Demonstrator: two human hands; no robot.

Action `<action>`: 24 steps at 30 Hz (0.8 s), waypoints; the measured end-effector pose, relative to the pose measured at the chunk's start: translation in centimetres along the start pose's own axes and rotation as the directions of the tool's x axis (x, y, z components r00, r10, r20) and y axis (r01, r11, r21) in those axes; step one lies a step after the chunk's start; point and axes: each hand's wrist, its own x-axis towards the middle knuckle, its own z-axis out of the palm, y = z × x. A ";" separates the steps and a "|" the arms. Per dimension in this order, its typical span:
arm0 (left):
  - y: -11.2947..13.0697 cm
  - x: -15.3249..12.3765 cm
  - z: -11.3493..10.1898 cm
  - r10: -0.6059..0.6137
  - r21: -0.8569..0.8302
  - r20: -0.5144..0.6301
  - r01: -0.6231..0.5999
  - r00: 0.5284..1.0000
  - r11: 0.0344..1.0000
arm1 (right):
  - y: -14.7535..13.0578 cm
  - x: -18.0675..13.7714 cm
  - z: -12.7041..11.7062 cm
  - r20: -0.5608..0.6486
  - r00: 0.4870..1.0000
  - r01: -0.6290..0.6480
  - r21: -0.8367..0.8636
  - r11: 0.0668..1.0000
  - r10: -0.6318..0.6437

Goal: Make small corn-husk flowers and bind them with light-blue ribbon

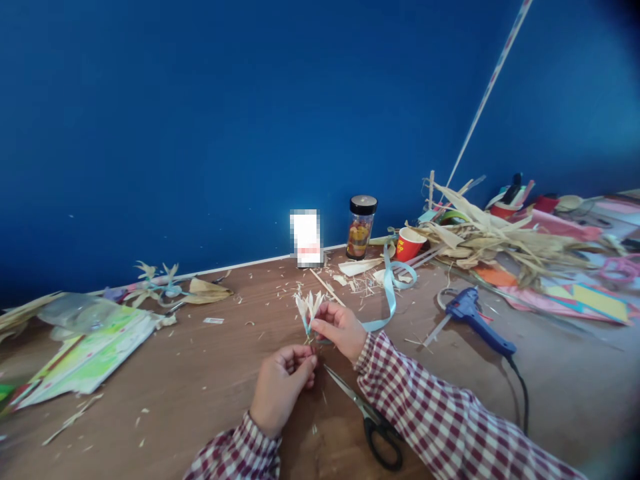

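A small flower of pale dried husk [309,308] with a light blue band round its base stands upright between my hands. My right hand [340,328] pinches it at the base. Just below and to the left, my left hand [286,383] is closed, thumb against fingers, close under the flower's stem; what those fingers hold is too small to make out. A light blue ribbon [389,293] runs from behind my right hand and loops up over the table. Scissors [371,421] with black handles lie partly under my right forearm, blades towards my left hand.
A blue glue gun [477,320] lies right, its cord trailing forward. Behind are a lidded jar [361,230], a red paper cup [410,244] and a blurred white object [307,239]. Dried husks [485,230] heap at right. A green-white packet [95,350] lies left. Scraps litter the table.
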 end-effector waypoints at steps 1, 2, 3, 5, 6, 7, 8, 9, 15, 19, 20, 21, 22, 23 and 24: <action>0.0 0.0 0.0 0.007 0.007 0.001 -0.007 1.000 1.000 | 0.0 0.0 0.0 -0.001 1.000 -0.012 0.012 1.000 0.012; -0.1 0.0 0.0 0.015 0.011 0.001 -0.015 1.000 1.000 | 0.0 0.0 0.0 -0.003 1.000 -0.025 0.024 0.999 0.025; -0.1 0.0 0.0 0.023 0.012 0.001 -0.023 1.000 1.000 | 0.0 0.0 0.0 -0.002 0.999 -0.037 0.032 0.999 0.037; -0.1 0.0 0.0 0.035 0.013 -0.003 -0.035 0.999 0.999 | -0.1 -0.1 0.1 0.010 0.998 -0.056 0.035 0.998 0.055; -0.1 0.0 0.0 0.038 0.014 -0.005 -0.038 0.999 0.999 | -0.2 -0.1 0.1 0.016 0.998 -0.063 0.031 0.998 0.062; -0.1 0.0 0.0 0.039 0.015 -0.008 -0.039 0.999 0.999 | -0.3 -0.2 0.1 0.019 0.998 -0.068 0.026 0.997 0.068; -0.1 0.0 0.0 0.039 0.016 -0.010 -0.039 0.999 0.999 | -0.4 -0.2 0.2 0.022 0.997 -0.073 0.022 0.997 0.072; -0.1 0.0 0.0 0.040 0.015 -0.010 -0.039 0.999 0.999 | -0.5 -0.2 0.2 0.021 0.997 -0.075 0.018 0.997 0.075; -0.1 0.1 0.0 0.053 -0.003 -0.004 -0.053 0.999 0.999 | -0.5 -0.2 0.2 0.012 0.998 -0.063 -0.002 0.998 0.063; -0.1 0.0 0.0 0.051 0.010 0.009 -0.051 0.999 0.999 | -0.3 -0.1 0.2 0.018 0.998 -0.053 0.003 0.999 0.053; -0.1 0.0 0.0 0.053 0.016 0.015 -0.053 0.998 0.998 | -0.3 -0.1 0.2 0.017 0.998 -0.053 0.009 0.999 0.053; -0.1 0.0 0.0 0.054 0.025 0.019 -0.055 0.998 0.998 | -0.3 -0.1 0.2 0.013 0.998 -0.055 0.014 0.998 0.055; -0.1 -0.1 0.1 0.053 0.033 0.021 -0.054 0.998 0.998 | -0.4 -0.1 0.2 0.009 0.998 -0.058 0.016 0.998 0.058; -0.1 -0.1 0.1 0.052 0.042 0.020 -0.053 0.998 0.998 | -0.4 -0.1 0.2 0.003 0.998 -0.061 0.015 0.998 0.061; -0.1 -0.1 0.1 0.050 0.050 0.019 -0.051 0.999 0.997 | -0.4 -0.1 0.1 -0.003 0.998 -0.065 0.011 0.998 0.065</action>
